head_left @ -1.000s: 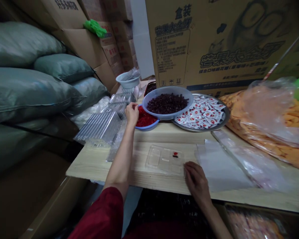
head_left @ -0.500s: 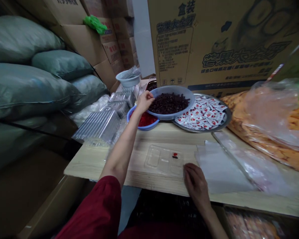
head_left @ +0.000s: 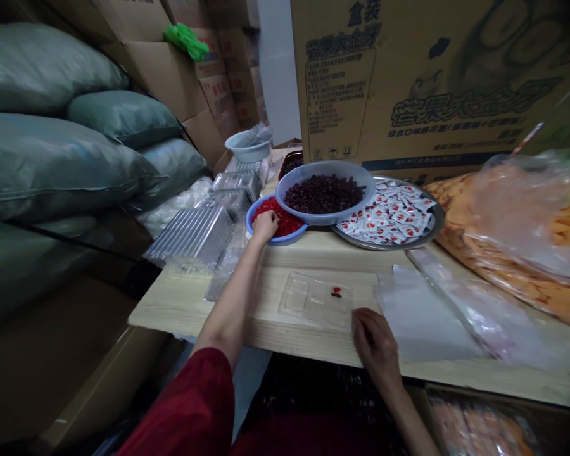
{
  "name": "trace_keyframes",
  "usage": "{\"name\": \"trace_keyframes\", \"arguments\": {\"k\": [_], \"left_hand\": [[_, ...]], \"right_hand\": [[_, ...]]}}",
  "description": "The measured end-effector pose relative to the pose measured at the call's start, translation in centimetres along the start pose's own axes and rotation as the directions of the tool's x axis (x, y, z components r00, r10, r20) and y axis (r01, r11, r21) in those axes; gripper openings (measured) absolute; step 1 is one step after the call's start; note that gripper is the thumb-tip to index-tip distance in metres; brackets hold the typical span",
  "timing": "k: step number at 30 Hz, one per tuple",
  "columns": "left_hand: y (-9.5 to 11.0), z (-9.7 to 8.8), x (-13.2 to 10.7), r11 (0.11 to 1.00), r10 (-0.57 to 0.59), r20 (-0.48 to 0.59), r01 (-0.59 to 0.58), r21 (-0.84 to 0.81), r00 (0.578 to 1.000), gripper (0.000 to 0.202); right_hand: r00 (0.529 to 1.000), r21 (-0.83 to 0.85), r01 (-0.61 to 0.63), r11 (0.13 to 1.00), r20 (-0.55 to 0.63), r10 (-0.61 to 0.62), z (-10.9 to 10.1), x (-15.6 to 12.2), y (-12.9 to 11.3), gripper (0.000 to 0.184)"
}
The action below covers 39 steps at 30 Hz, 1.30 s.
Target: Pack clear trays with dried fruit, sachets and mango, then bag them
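Left hand [head_left: 265,226]: at the near side of a blue bowl [head_left: 285,240], down among glistening red fruit pieces [head_left: 281,215]; fingers [head_left: 272,218] bunched downward, closed or not hidden by the hand, so cannot tell;
Right hand [head_left: 375,345]: near the front edge of the tabletop [head_left: 313,253]; fingers [head_left: 361,323] open, resting just beside a clear plastic tray [head_left: 316,301];
Clear plastic tray: flat on the tabletop, toward the front edge; small red and dark pieces in one compartment;
Handling: red pieces likely soft and sticky, best by small pinches; tray likely light and thin, safest by its rim;
Back of tabletop: dark dried fruit [head_left: 324,193] in a clear bowl [head_left: 325,166]; red-and-white sachets [head_left: 384,215] on a metal tray [head_left: 434,228];
Left side: stacked clear trays [head_left: 187,237];
Right side: plastic sheets [head_left: 422,316]; a bag of orange snacks [head_left: 517,253].
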<state>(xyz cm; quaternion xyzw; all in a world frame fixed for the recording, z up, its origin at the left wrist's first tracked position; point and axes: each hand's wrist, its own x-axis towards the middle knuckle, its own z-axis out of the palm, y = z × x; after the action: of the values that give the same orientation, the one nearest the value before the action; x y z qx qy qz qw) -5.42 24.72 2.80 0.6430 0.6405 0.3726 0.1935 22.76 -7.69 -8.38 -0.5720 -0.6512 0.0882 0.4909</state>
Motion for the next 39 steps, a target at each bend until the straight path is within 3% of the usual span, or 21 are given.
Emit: {"name": "trace_keyframes", "arguments": {"k": [7, 12, 14, 16, 18, 21, 23, 25, 28, 31, 36, 37, 39], "left_hand": [[-1.5, -0.8, -0.6, 0.961, -0.05, -0.093, 0.022, -0.275, 0.994, 0.017], [0.2, -2.0, -2.1, 0.897, -0.09, -0.038, 0.065, -0.438, 0.995, 0.018], [1.6, -2.3, -4.2, 0.883, -0.018, 0.011, 0.021, -0.468, 1.0, 0.019], [3.3, -1.9, -7.5, 0.889, 0.161, 0.095, -0.103, -0.446, 0.982, 0.02], [5.0, -0.7, -12.0, 0.89, 0.367, 0.25, -0.259, -0.375, 0.896, 0.02], [6.8, 1.7, -18.7, 0.848, 0.529, 0.531, -0.434, -0.303, 0.663, 0.018], [7.2, 3.4, -21.8, 0.802, 0.576, 0.607, -0.523, -0.29, 0.547, 0.015], [7.0, 4.7, -23.2, 0.756, 0.607, 0.629, -0.596, -0.269, 0.486, 0.012], [6.2, 5.5, -23.3, 0.702, 0.645, 0.623, -0.664, -0.255, 0.443, 0.009], [5.4, 5.5, -23.0, 0.699, 0.685, 0.562, -0.637, -0.326, 0.464, 0.014], [4.9, 4.8, -23.4, 0.718, 0.695, 0.403, -0.555, -0.42, 0.595, 0.023], [4.8, 4.3, -23.1, 0.726, 0.685, 0.362, -0.553, -0.409, 0.633, 0.023], [4.4, 2.8, -21.3, 0.779, 0.613, 0.214, -0.537, -0.324, 0.76, 0.02]], "right_hand": [[1.0, -0.006, 0.014, 1.0, 0.009, -0.014, -0.1, 0.0, 0.1, 0.022], [0.999, -0.013, 0.031, 0.999, 0.014, -0.031, -0.3, 0.3, -0.1, 0.02], [1.0, -0.015, 0.019, 1.0, 0.015, -0.019, -0.4, 0.4, -0.4, 0.019], [1.0, -0.015, -0.003, 1.0, 0.026, 0.003, -0.5, 0.5, -0.7, 0.018], [0.999, -0.008, -0.025, 1.0, 0.031, 0.025, -0.6, 0.6, -0.8, 0.019], [0.999, 0.015, -0.046, 0.999, 0.029, 0.046, -0.8, 0.7, -0.9, 0.019], [0.999, 0.025, -0.046, 0.999, 0.025, 0.045, -0.9, 0.8, -1.0, 0.02], [0.999, 0.029, -0.044, 0.999, 0.016, 0.043, -0.9, 0.9, -1.1, 0.02], [0.999, 0.029, -0.045, 0.999, 0.018, 0.045, -1.0, 0.9, -1.1, 0.02], [0.998, 0.024, -0.05, 0.998, 0.037, 0.049, -1.0, 0.8, -1.3, 0.02], [0.996, -0.066, 0.054, 0.996, 0.077, -0.049, -0.4, 1.6, -2.3, 0.03], [0.988, -0.1, 0.103, 0.99, 0.123, -0.091, -0.1, 1.9, -2.5, 0.034], [0.964, -0.157, 0.193, 0.969, 0.216, -0.157, 0.4, 2.4, -2.8, 0.037]]}}
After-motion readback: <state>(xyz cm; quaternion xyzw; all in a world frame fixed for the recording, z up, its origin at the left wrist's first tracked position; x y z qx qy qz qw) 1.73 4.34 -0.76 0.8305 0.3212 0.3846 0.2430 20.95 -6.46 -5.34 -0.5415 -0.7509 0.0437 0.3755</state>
